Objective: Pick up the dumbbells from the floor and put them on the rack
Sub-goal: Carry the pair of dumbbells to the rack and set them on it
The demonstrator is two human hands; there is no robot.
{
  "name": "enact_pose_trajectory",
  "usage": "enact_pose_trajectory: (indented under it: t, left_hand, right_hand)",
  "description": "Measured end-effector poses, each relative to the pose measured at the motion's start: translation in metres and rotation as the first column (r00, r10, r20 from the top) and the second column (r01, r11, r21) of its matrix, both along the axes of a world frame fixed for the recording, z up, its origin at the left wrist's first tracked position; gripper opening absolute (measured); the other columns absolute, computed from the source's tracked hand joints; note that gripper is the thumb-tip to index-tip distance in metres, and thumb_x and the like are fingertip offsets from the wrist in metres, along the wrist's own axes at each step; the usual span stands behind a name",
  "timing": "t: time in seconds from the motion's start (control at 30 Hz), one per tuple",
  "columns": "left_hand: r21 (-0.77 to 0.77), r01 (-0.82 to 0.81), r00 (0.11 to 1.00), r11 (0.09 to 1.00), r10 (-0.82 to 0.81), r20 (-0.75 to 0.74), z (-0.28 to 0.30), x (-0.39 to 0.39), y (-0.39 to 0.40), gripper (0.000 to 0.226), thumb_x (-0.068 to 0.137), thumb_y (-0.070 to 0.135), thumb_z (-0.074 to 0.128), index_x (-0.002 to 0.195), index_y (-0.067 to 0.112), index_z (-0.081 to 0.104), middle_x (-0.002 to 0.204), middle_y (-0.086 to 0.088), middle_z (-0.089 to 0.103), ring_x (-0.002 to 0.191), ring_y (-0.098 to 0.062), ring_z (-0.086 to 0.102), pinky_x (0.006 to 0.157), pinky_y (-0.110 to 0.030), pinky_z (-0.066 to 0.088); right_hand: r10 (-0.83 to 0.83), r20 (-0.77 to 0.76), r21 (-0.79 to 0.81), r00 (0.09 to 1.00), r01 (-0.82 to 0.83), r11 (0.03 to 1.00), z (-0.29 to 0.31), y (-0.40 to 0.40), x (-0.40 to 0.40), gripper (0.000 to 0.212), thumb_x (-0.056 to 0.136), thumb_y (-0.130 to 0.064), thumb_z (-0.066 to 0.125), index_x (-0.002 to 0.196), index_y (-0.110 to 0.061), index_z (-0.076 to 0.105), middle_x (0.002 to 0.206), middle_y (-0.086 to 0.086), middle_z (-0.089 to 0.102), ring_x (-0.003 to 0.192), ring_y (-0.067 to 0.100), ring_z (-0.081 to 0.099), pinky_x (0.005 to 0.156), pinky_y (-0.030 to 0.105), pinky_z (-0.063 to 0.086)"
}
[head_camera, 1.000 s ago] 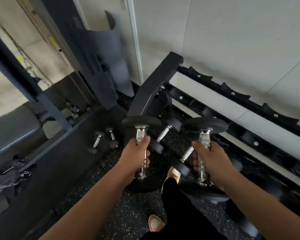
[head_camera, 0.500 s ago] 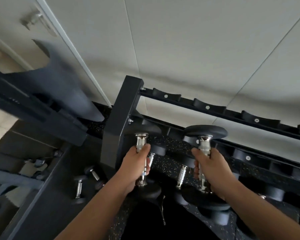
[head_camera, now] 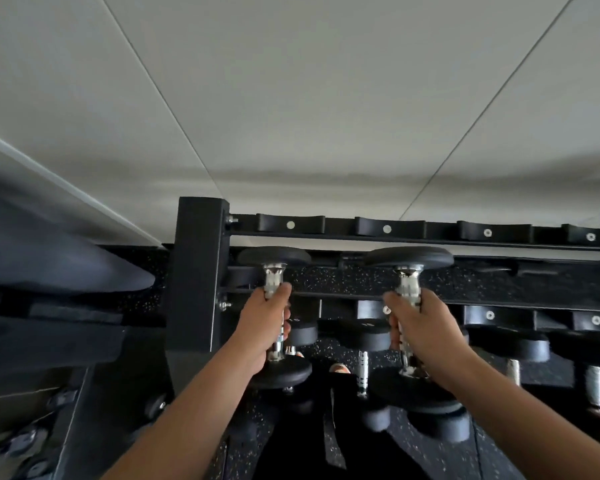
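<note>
I hold two black dumbbells with chrome handles, both pointing away from me. My left hand [head_camera: 262, 323] grips the left dumbbell [head_camera: 274, 259] by its handle. My right hand [head_camera: 421, 330] grips the right dumbbell [head_camera: 409, 258], which is a bit larger. Their far heads sit just below the upper rail of the black rack [head_camera: 440, 233], beside the rack's left upright post [head_camera: 196, 278]. The upper rail's saddles are bare. Other dumbbells [head_camera: 364, 336] rest on the lower tier beneath my hands.
A white panelled wall [head_camera: 309, 98] stands right behind the rack. A dark machine frame [head_camera: 49, 271] crowds the left side. Speckled black rubber floor [head_camera: 430, 455] lies below, with my shoe [head_camera: 340, 368] by the rack's foot. More racked dumbbells [head_camera: 520, 344] sit to the right.
The view has swung up and closer to the rack. Both dumbbells have risen from floor level to the height of the rack's upper rail, still held in my hands.
</note>
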State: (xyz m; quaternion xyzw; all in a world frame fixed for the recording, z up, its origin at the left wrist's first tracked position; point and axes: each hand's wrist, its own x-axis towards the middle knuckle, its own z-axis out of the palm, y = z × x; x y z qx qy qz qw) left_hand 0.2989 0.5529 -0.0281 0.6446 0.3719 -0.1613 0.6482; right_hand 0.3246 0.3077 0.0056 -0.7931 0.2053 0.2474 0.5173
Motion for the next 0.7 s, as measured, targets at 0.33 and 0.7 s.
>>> enact_pose_trajectory:
  t: [0.33, 0.7]
  left_hand:
    - [-0.066, 0.053, 0.998, 0.996, -0.055, -0.029, -0.031, 0.066, 0.022, 0.027, 0.094, 0.041, 0.059, 0.103, 0.016, 0.058, 0.072, -0.004, 0.058, 0.049, -0.012, 0.052, 0.049, -0.028, 0.046]
    - [-0.064, 0.062, 0.997, 0.996, -0.065, -0.041, -0.061, 0.092, 0.024, 0.022, 0.092, 0.041, 0.062, 0.101, 0.021, 0.059, 0.074, -0.004, 0.058, 0.052, -0.013, 0.051, 0.045, -0.024, 0.043]
  right_hand:
    - [-0.120, -0.009, 0.004, 0.993, 0.120, 0.993, -0.017, 0.024, 0.028, 0.026, 0.093, -0.034, 0.065, 0.092, -0.009, 0.059, 0.056, -0.001, 0.064, 0.045, 0.013, 0.059, 0.042, 0.025, 0.049]
    - [-0.153, -0.035, -0.012, 0.988, 0.153, 0.988, -0.028, 0.030, 0.041, 0.030, 0.089, -0.042, 0.064, 0.090, -0.013, 0.057, 0.058, 0.000, 0.065, 0.049, 0.017, 0.060, 0.053, 0.037, 0.051]
